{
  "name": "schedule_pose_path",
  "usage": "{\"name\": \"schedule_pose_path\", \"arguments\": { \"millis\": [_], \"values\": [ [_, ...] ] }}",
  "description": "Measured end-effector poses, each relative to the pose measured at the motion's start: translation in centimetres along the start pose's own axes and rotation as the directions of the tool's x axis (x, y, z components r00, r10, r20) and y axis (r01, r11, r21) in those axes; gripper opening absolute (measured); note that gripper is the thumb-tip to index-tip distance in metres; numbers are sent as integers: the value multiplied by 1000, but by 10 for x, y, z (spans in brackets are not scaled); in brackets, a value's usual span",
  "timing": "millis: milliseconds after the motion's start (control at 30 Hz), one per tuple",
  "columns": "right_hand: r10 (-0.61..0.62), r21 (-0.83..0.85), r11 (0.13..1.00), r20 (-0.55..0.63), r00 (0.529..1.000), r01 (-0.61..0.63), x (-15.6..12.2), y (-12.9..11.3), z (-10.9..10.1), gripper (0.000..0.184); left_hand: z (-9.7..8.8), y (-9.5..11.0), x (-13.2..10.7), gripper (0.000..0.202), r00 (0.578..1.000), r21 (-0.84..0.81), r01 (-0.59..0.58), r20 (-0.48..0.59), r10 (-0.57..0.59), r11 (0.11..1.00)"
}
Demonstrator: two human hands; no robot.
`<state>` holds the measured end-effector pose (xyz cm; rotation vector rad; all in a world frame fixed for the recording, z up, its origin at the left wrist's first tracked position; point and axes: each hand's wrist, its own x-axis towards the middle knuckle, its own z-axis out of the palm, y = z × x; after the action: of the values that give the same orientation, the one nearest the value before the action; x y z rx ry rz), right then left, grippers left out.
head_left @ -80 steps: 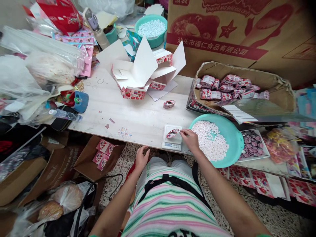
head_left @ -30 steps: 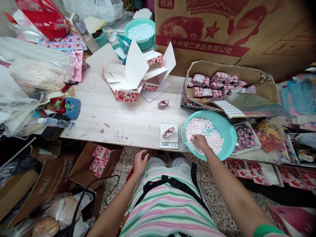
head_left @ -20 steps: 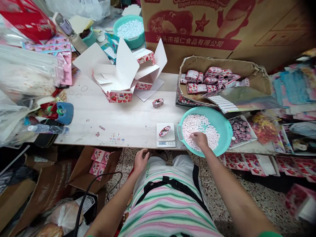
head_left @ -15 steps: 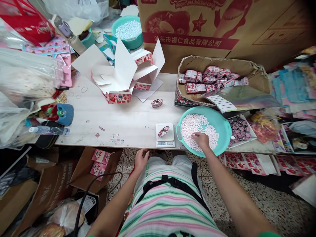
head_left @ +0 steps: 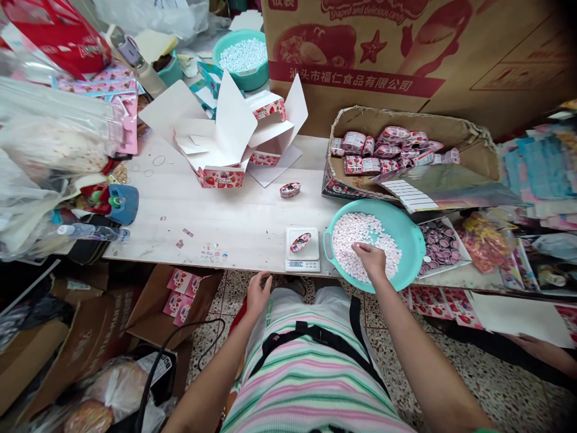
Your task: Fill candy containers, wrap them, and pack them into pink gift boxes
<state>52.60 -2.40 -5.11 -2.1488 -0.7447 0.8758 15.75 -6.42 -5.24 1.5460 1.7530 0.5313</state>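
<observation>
Over the small white-pink candies [head_left: 356,231] in a turquoise basin [head_left: 408,240], my right hand [head_left: 373,261] is closed in a pinch. What sits between its fingertips is too small to make out. My left hand [head_left: 259,293] hangs at the table's front edge, fingers apart and nothing in it. Left of the basin, a digital scale [head_left: 293,255] carries a small strawberry-print packet [head_left: 301,242]; its display is lit. A similar packet [head_left: 290,190] lies on the table behind the scale.
Behind the basin stands a cut-down carton [head_left: 478,147] with several wrapped packets. Opened strawberry-print boxes [head_left: 220,178] lie at back left. A tray of purple discs [head_left: 439,243] is right of the basin. Another person's hand [head_left: 543,352] is at a white sheet [head_left: 518,319], lower right.
The view has shifted slightly. My right hand stays pinched over the candies and my left hand has barely moved. Another person's hand has appeared at lower right by a white sheet.
</observation>
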Motion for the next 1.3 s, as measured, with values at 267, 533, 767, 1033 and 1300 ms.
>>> {"name": "schedule_pose_path", "arguments": {
  "millis": [267, 533, 767, 1033, 1300],
  "values": [
    [-311, 129, 944, 52, 949, 302, -39, -68, 57, 31, -7, -8, -6, 26, 999, -18, 31, -37, -31, 999],
    [-624, 4, 770, 212, 752, 638, -50, -78, 106, 19, -15, -24, -17, 27, 994, -66, 79, -77, -84, 995],
    [-701, -68, 652, 324, 635, 755, -47, -70, 119, 19, -15, -39, -25, 27, 988, -97, 129, -76, -136, 987],
    [-682, -141, 645, 335, 649, 751, -46, -65, 122, 18, -19, -39, -19, 27, 985, -94, 140, -87, -148, 986],
    [-639, -122, 726, 242, 730, 677, -45, -72, 116, 22, -24, -35, -16, 27, 985, -78, 141, -93, -148, 987]
  ]
}}
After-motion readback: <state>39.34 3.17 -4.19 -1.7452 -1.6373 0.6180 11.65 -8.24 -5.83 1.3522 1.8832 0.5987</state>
